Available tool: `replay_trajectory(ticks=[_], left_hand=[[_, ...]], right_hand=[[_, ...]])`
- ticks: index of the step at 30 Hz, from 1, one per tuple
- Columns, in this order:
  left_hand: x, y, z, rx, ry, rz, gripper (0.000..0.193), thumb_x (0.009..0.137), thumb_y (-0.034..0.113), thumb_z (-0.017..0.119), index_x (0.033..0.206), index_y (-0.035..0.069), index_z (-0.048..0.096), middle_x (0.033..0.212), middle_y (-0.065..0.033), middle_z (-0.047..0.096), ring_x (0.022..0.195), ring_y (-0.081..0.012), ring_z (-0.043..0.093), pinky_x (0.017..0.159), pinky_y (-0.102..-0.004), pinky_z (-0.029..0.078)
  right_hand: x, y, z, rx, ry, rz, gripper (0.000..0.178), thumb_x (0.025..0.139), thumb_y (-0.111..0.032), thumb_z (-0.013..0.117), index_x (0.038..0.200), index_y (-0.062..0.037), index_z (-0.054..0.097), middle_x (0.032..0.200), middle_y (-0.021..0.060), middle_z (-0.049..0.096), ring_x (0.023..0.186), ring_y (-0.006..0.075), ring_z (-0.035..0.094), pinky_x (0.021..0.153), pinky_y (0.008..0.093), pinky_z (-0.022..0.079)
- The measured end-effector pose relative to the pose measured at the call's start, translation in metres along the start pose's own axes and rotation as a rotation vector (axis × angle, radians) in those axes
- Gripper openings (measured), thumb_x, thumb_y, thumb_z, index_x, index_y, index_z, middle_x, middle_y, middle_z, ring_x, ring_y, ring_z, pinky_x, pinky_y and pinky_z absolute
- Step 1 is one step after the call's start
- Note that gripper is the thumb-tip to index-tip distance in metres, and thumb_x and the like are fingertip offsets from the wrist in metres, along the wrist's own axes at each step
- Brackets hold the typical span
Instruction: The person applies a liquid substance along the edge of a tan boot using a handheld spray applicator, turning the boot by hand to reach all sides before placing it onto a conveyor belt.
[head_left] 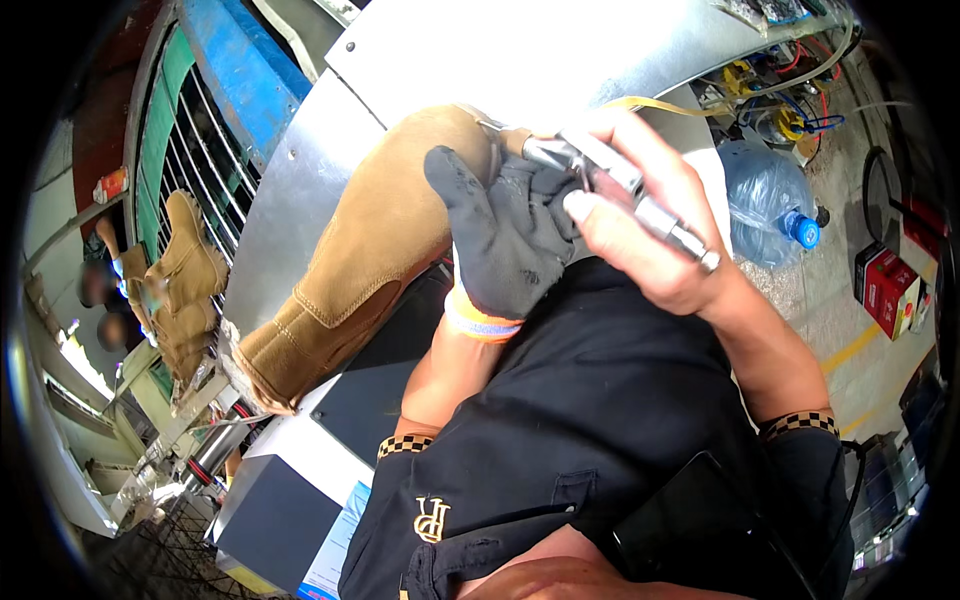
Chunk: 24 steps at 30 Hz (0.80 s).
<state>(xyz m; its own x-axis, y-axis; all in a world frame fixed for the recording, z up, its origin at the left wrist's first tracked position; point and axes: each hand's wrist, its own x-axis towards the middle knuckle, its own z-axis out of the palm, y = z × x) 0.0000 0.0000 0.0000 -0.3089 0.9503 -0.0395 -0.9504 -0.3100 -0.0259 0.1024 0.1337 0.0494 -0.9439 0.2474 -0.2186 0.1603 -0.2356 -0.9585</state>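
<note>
A tan boot (385, 210) lies slantwise over the metal worktable, its rounded toe toward the upper middle and its shaft opening at the lower left. My left hand (515, 220), in a grey-coated glove with an orange cuff, grips the boot at the toe end, thumb along its side. My bare right hand (650, 200) is wrapped round a silver metal hand tool (605, 165); its exact kind I cannot make out. The tool's tip points at the boot's toe edge, just above my left fingers. Glare and my fingers hide whether the tip touches it.
The metal worktable (560, 50) spreads across the top. Beyond its left edge stand several tan boots (185, 265) by a wire rack (205, 140), with people near them. To the right are a clear water jug (765, 200), a yellow hose (660, 105), tangled wires and a red box (888, 290).
</note>
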Motion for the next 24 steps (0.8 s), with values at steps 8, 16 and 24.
replay_trajectory(ticks=[8,16,24], left_hand=[[-0.012,-0.003,0.026,1.007,0.509,-0.032,0.086,0.090,0.071,0.037,0.137,-0.001,0.040,0.138,-0.0176,0.050,0.122,-0.0321,0.050,0.102,-0.0411,0.042],[-0.148,0.064,0.152,2.554,0.695,0.822,0.063,0.094,0.044,0.052,0.139,0.001,0.045,0.125,-0.0241,0.058,0.107,-0.0303,0.061,0.093,-0.0412,0.050],[-0.160,0.076,0.144,2.692,0.432,0.242,0.047,0.093,0.029,0.058,0.129,0.000,0.054,0.118,-0.0193,0.063,0.101,-0.0276,0.062,0.088,-0.0392,0.051]], right_hand=[[-0.004,0.031,0.018,-0.224,0.125,-0.382,0.044,0.081,0.002,0.057,0.125,0.0046,0.050,0.067,0.0024,0.059,0.055,0.0037,0.048,0.054,0.0202,0.040],[0.022,0.039,0.014,-0.007,0.068,-0.362,0.043,0.085,-0.008,0.056,0.123,0.0089,0.043,0.075,0.0115,0.066,0.070,0.0136,0.064,0.067,0.0275,0.051],[0.069,0.026,0.024,0.095,-0.046,-0.279,0.039,0.088,-0.014,0.057,0.121,0.0037,0.049,0.067,0.0042,0.058,0.062,0.0092,0.057,0.062,0.0267,0.045]])
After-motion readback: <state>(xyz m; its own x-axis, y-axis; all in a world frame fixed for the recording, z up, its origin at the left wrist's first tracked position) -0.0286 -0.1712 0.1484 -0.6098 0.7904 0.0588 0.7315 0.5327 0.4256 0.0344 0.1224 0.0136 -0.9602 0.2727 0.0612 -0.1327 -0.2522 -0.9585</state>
